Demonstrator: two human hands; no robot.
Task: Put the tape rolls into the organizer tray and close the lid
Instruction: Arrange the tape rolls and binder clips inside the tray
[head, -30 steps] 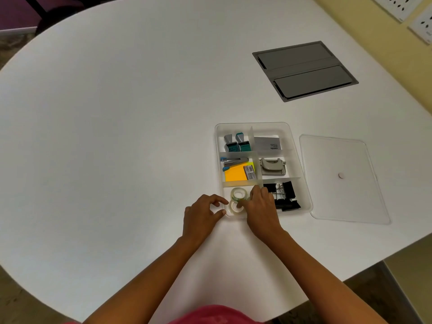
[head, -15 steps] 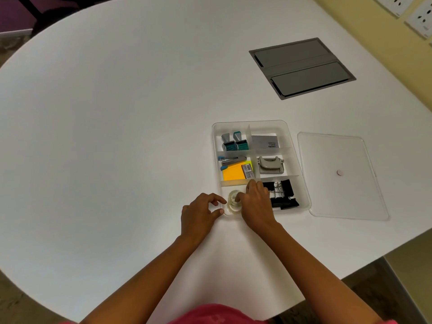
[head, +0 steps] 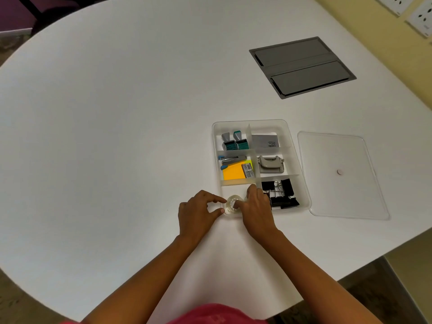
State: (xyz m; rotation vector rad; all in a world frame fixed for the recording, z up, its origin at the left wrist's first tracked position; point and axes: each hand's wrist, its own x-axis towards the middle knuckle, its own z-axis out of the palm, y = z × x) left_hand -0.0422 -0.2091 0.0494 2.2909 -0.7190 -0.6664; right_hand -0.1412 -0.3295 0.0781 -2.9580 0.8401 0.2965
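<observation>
Head view: tape roll [head: 232, 205] in tray's [head: 297, 157] near-left compartment, pinched by right hand [head: 256, 205], left hand [head: 198, 208] loosely open beside.

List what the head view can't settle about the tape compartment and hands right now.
- Tape roll: only its top ring shows in the head view; the right hand covers its right side, so a second roll under or beside it can't be confirmed.
- Left hand: fingertips sit at the organizer tray corner; whether they touch the roll is too small to tell.
- Barcode label by the yellow sticky notes: print too small to read.
</observation>
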